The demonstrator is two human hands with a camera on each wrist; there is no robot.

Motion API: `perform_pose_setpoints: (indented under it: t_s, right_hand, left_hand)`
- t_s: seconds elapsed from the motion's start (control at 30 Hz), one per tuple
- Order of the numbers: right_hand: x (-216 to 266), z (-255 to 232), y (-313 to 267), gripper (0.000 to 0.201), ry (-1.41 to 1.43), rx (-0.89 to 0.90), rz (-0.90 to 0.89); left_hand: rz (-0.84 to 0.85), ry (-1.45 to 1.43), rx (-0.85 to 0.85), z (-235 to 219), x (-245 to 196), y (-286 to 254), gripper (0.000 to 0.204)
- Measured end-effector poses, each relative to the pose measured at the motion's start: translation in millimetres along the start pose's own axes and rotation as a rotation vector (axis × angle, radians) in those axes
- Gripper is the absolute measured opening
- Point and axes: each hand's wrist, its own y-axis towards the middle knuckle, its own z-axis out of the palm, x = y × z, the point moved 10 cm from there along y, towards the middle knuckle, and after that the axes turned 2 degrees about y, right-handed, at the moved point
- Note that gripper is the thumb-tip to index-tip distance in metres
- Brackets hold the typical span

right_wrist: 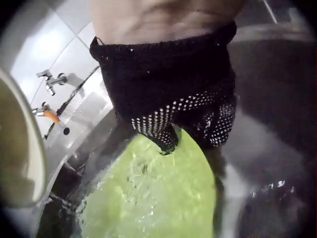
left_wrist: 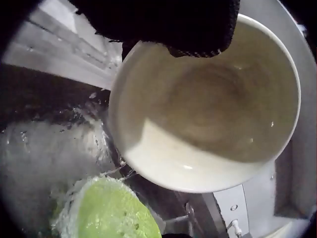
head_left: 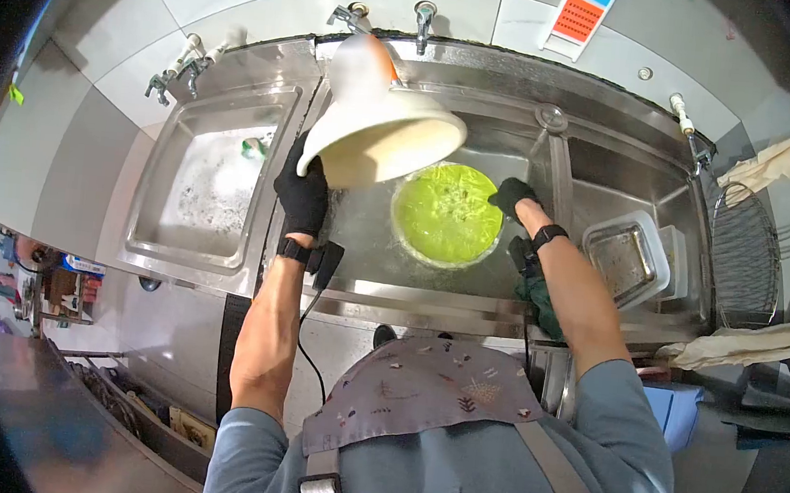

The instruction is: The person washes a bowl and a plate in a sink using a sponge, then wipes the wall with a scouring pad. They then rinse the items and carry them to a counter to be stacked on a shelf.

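Observation:
My left hand, in a black glove, grips the rim of a large white bowl. The bowl is tipped on its side, and its wet, cream-coloured inside faces the left wrist camera. To the right of it, low in the middle sink, is a bright green round dish with a pale rim and rippling water over it. My right hand, also gloved in black, pinches the green dish's right edge; dotted glove fingers curl over that edge. The thumb is mostly hidden.
Suds and a small green-and-white item lie in the left sink. Taps line the back wall. Clear plastic containers stand in the right sink, beside a wire rack. A dark green cloth hangs over the front edge.

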Motion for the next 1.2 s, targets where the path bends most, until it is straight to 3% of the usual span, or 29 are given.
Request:
perform_pose_setpoints:
  t_s: [0.03, 0.07, 0.1, 0.17, 0.23, 0.3, 0.33, 0.37, 0.4, 0.47, 0.5, 0.53, 0.57, 0.63, 0.7, 0.77, 0.83, 0.9, 0.97, 1.03, 1.1, 1.13, 1.17, 1.2]
  right_hand:
    - [-5.0, 16.5, 1.6, 0.050, 0.059, 0.119, 0.056]
    - [-5.6, 25.5, -5.6, 0.050, 0.426, 0.104, 0.026]
    - [-6.2, 33.6, -4.3, 0.050, 0.424, 0.110, 0.026]
    - [-8.3, 51.2, 8.8, 0.044, 0.670, 0.094, 0.024]
    - [16.7, 25.7, -8.6, 0.041, 1.102, 0.021, -0.204]
    - [35.6, -5.6, -11.3, 0.040, 0.434, 0.026, -0.113]
    - [45.8, -25.2, -14.1, 0.040, 0.422, -0.072, -0.228]
    - [54.8, -45.1, -15.3, 0.038, 0.237, -0.073, -0.196]
    - [66.7, -78.3, -19.3, 0.038, 0.276, -0.352, -0.358]
    - [79.4, -116.6, -39.4, 0.038, 0.178, -0.528, -0.342]
    - [87.4, -137.0, -49.6, 0.038, 0.044, -0.426, -0.171]
    - [96.9, -143.7, -50.6, 0.035, -0.020, -0.402, -0.218]
    - [99.0, -146.6, -52.6, 0.035, -0.020, -0.407, -0.214]
    - [117.6, -172.3, -74.7, 0.028, -0.054, -0.690, -0.340]
    - [115.8, -167.5, -71.8, 0.021, -0.140, -0.682, -0.334]
    - [88.9, -154.6, -56.1, 0.022, -0.155, -0.743, -0.286]
    - [70.2, -145.6, -48.3, 0.023, -0.107, -0.651, -0.224]
    - [74.7, -145.3, -58.2, 0.025, -0.167, -0.825, -0.338]
    - [78.9, -126.7, -63.6, 0.026, -0.117, -0.851, -0.411]
    - [71.3, -68.0, -44.7, 0.028, -0.093, -0.367, -0.208]
    - [55.2, -8.0, -18.0, 0.037, -0.187, -0.233, -0.284]
    - [40.7, 20.9, 1.7, 0.049, -0.087, -0.252, -0.335]
    - [27.0, 43.7, 10.1, 0.054, -0.040, 0.059, -0.028]
    - [23.9, 50.6, 14.6, 0.057, 0.018, -0.026, -0.070]
  left_hand:
    - [-0.122, -0.018, -0.028, -3.2, 23.9, -5.9, 0.035]
    - [-0.236, 0.050, -0.020, -4.9, 47.5, -12.9, 0.031]
    - [-0.240, 0.053, -0.020, -7.4, 57.4, -18.0, 0.031]
    - [-0.400, -0.240, -0.015, -4.2, 82.8, -27.9, 0.026]
    - [-0.382, -0.331, -0.065, -7.7, 87.1, -33.2, 0.018]
    - [-0.416, -0.295, 0.044, -1.1, 111.0, -36.4, 0.017]
    - [-0.224, -0.149, 0.092, 0.8, 121.4, -35.7, 0.014]
    - [-0.227, -0.151, 0.097, 0.7, 123.3, -36.4, 0.014]
    - [-0.195, -0.153, 0.117, 2.7, 119.2, -35.7, 0.014]
    - [-0.167, -0.159, 0.149, 0.3, 110.3, -35.3, 0.014]
    - [0.072, 0.108, 0.213, -1.8, 82.1, -33.0, 0.014]
    - [0.314, 0.376, 0.271, 4.0, 59.1, -38.1, 0.014]
    - [0.319, 0.371, 0.272, 5.6, 58.2, -38.6, 0.014]
    - [-0.614, -0.645, 0.192, 12.4, 130.6, -52.8, 0.016]
    - [-0.230, -0.204, 0.208, -9.9, 102.9, -47.2, 0.022]
    - [0.232, 0.312, 0.329, -12.0, 62.8, -50.0, 0.029]
    - [0.238, 0.320, 0.322, -14.5, 60.9, -56.3, 0.032]
    - [0.152, 0.243, 0.309, -19.4, 61.0, -59.9, 0.033]
    - [0.164, 0.248, 0.310, -18.9, 58.9, -62.7, 0.033]
    - [0.214, 0.246, 0.308, -15.8, 58.8, -67.0, 0.032]
    - [0.132, 0.236, 0.324, -14.3, 59.1, -70.1, 0.032]
    - [0.056, 0.224, 0.337, -13.4, 63.6, -71.7, 0.032]
    - [0.055, 0.228, 0.337, -13.3, 65.1, -73.6, 0.032]
    - [0.090, 0.213, 0.325, -13.9, 63.3, -75.8, 0.032]
